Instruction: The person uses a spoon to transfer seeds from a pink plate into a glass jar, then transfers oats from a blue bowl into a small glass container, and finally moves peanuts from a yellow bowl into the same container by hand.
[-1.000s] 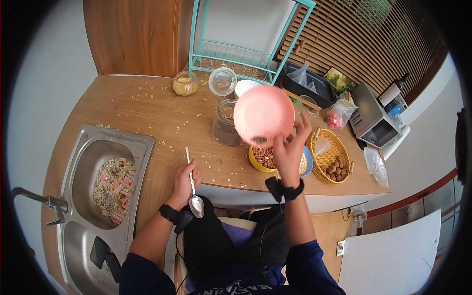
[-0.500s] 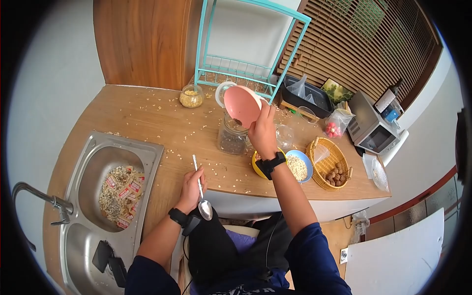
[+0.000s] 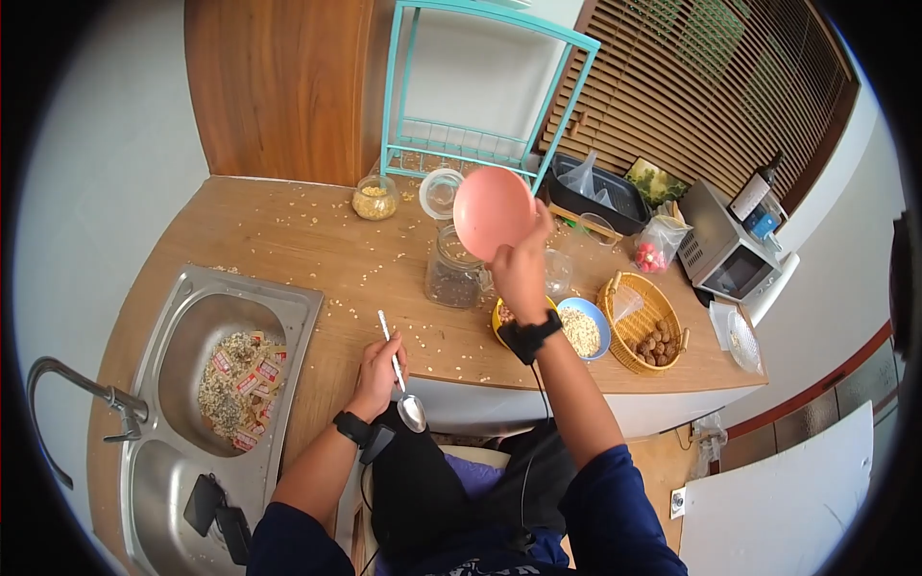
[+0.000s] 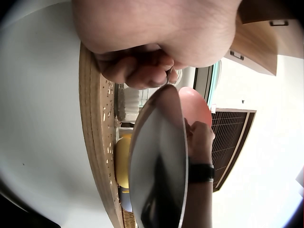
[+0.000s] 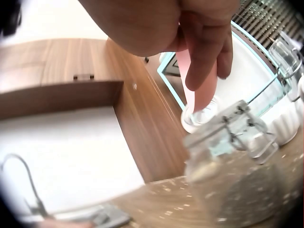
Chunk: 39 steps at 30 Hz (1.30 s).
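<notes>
My right hand pinches the rim of a pink bowl, held tilted in the air above a glass clip-top jar with dark contents. The bowl's inside looks nearly bare. In the right wrist view the jar stands on the counter below the bowl. My left hand grips the handle of a metal spoon in front of the counter edge; the spoon's bowl looks empty in the left wrist view. A yellow bowl is partly hidden behind my right wrist.
A blue bowl of flakes and a wicker basket with walnuts stand to the right. At the back are a small jar of flakes and a teal rack. A sink with scraps lies left. Crumbs dot the counter.
The pink bowl swung left from above the yellow bowl to the jar and tipped; since half a second ago its inside faces more towards the head camera. My left hand still holds the spoon.
</notes>
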Each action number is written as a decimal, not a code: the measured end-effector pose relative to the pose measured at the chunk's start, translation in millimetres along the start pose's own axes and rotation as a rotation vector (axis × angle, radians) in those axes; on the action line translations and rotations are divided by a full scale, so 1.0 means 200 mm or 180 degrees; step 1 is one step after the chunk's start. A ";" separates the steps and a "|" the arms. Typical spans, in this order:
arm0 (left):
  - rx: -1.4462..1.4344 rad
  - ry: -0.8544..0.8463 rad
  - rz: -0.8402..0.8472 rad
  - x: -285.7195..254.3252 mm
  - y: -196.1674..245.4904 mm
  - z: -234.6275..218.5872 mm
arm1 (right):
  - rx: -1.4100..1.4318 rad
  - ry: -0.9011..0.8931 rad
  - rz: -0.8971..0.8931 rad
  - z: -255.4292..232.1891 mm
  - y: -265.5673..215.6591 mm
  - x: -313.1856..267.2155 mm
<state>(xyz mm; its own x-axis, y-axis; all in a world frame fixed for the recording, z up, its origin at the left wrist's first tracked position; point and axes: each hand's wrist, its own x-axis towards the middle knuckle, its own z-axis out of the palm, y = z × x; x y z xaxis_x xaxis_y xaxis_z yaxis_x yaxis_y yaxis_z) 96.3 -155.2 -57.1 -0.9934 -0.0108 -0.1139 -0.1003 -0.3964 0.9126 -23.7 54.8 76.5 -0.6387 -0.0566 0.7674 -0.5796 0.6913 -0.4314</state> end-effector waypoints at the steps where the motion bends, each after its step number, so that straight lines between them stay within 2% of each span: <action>1: -0.0036 -0.0012 -0.0035 0.00 -0.01 0.00 | 0.0961 -0.0072 0.0730 -0.07 -0.06 0.01; 2: -0.0076 -0.0015 -0.0069 0.01 -0.02 -0.01 | 0.1919 -0.0166 0.1466 -0.12 -0.11 0.00; 3: -0.0131 -0.0062 -0.0023 0.01 -0.03 -0.02 | 0.1945 -0.0217 0.1452 -0.16 -0.12 -0.03; 5: -0.0339 -0.0016 -0.0102 0.00 -0.03 -0.03 | 0.2125 -0.0711 0.1590 -0.25 -0.11 -0.12; 8: -0.0621 0.0027 -0.0169 0.04 -0.02 -0.04 | 0.2115 -0.0920 0.1576 -0.31 -0.10 -0.32; 10: -0.1389 0.0028 -0.0374 0.05 -0.03 -0.07 | 0.2118 -0.1110 0.1742 -0.35 -0.13 -0.42; 11: -0.1397 0.0038 -0.0383 0.04 0.00 -0.06 | 0.2138 -0.1305 0.1933 -0.37 -0.14 -0.45; 12: -0.1398 0.0044 -0.0385 0.04 0.00 -0.06 | 0.2140 -0.1310 0.1935 -0.38 -0.13 -0.49; 14: -0.1713 0.0042 -0.0456 0.05 -0.01 -0.08 | 0.2223 -0.1711 0.1892 -0.37 -0.12 -0.57; 15: -0.1691 0.0038 -0.0435 0.04 -0.01 -0.07 | 0.2182 -0.1915 0.1945 -0.37 -0.10 -0.61; 16: -0.1566 0.0030 -0.0405 0.04 0.00 -0.07 | 0.2225 -0.1881 0.1911 -0.35 -0.09 -0.62; 18: -0.1358 0.0012 -0.0385 0.03 0.01 -0.09 | 0.2277 -0.2176 0.2232 -0.31 -0.07 -0.66; 23: -0.1308 0.0007 -0.0418 0.04 -0.01 -0.06 | 0.2669 -0.2095 0.2260 -0.17 -0.05 -0.71; 25: -0.1325 0.0054 -0.0391 0.04 -0.01 -0.05 | 0.1525 -0.1952 0.1549 -0.11 -0.05 -0.73; 26: -0.1286 0.0020 -0.0385 0.04 0.00 -0.05 | 0.1535 -0.1965 0.1547 -0.11 -0.04 -0.72; 28: -0.1253 0.0015 -0.0374 0.04 0.00 -0.07 | -0.0189 -0.0842 -0.0273 -0.09 -0.02 -0.63; 29: -0.1230 -0.0100 -0.0335 0.04 -0.01 -0.08 | -0.0182 -0.0851 -0.0279 -0.10 -0.04 -0.56; 31: -0.1204 -0.0238 -0.0306 0.04 -0.02 -0.07 | 0.0214 -0.1505 0.0191 -0.15 -0.06 -0.40; 34: -0.1128 -0.0322 -0.0293 0.05 -0.02 -0.08 | 0.0341 -0.1504 0.0072 -0.06 -0.02 -0.29; 36: -0.1207 -0.0264 -0.0283 0.06 -0.03 -0.09 | 0.0194 -0.1501 0.0251 0.00 -0.01 -0.25; 38: -0.1134 -0.0282 -0.0252 0.05 -0.02 -0.07 | 0.0029 -0.1477 -0.0161 0.09 0.05 -0.24; 39: -0.1110 -0.0244 -0.0255 0.05 -0.01 -0.07 | 0.0211 -0.1521 -0.0015 0.12 0.07 -0.24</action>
<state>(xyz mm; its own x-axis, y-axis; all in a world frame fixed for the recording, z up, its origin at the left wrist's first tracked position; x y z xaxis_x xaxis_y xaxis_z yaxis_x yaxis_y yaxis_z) 87.7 -167.4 -65.4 -0.9857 0.0966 -0.1378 -0.1663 -0.6825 0.7117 -12.8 49.9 23.5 -0.7880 -0.3951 0.4722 -0.6042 0.6436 -0.4697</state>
